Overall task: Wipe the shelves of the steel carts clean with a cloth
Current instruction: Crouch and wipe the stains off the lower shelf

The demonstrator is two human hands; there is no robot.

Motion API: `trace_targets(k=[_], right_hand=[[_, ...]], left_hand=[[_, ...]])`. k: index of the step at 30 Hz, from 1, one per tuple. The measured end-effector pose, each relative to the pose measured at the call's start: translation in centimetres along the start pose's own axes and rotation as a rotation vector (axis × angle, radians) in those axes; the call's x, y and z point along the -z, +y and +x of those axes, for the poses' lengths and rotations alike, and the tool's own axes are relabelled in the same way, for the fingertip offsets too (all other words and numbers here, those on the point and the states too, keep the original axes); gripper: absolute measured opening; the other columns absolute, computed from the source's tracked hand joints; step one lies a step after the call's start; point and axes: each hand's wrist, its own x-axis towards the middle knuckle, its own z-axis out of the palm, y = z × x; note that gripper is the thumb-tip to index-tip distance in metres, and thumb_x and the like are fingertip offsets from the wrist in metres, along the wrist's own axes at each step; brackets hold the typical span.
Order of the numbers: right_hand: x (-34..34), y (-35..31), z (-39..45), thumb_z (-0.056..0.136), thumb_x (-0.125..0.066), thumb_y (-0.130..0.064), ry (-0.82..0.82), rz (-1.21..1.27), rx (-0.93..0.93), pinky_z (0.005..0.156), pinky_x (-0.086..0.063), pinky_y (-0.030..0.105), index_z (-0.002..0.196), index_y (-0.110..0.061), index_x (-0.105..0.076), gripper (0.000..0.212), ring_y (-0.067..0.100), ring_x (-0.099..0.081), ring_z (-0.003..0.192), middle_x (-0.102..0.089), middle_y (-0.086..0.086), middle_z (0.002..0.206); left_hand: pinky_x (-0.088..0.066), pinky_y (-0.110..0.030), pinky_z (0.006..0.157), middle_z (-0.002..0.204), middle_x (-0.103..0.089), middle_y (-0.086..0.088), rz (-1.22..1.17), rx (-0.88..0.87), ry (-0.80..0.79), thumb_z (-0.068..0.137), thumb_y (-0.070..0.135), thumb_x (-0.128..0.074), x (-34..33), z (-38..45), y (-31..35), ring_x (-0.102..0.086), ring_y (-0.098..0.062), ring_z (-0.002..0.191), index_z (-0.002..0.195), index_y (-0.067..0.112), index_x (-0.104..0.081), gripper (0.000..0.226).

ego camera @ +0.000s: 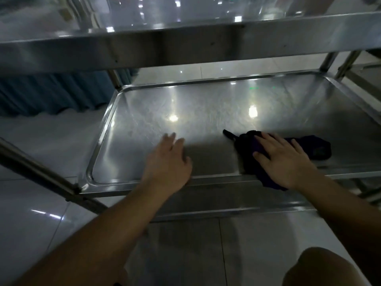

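On the middle shelf [206,104], right hand [284,159] fingers spread, pressing the cloth [247,162].

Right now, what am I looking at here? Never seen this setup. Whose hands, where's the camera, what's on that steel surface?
There is no machine here: a person wears one wide-angle camera on the head, looking forward and down, so the two bare arms reaching in from below are their own. In front is a steel cart; the middle shelf is the tray-like surface with a raised rim, with an upper shelf above it. The right hand lies flat, fingers spread, pressing a dark cloth onto that shelf near its front edge. The left hand holds nothing; it rests at the shelf's front rim with relaxed fingers. The only loose thing visible on the shelf is the cloth. Below is a glossy tiled floor.
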Motion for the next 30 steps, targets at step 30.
trace_targets(k=[30], right_hand=[[0.2,31.0,6.3,0.070,-0.001,-0.100,0.092,0.099,-0.610,0.124,-0.013,0.066,0.162,-0.033,-0.013,0.115,0.038,-0.017,0.156,-0.018,0.004,0.172]], left_hand=[[-0.031,-0.052,0.124,0.168,-0.032,-0.009,0.098,0.199,0.071,0.105,0.051,-0.038,0.4,-1.6,-4.3,-0.032,-0.031,0.153,0.157,0.022,-0.035,0.060]])
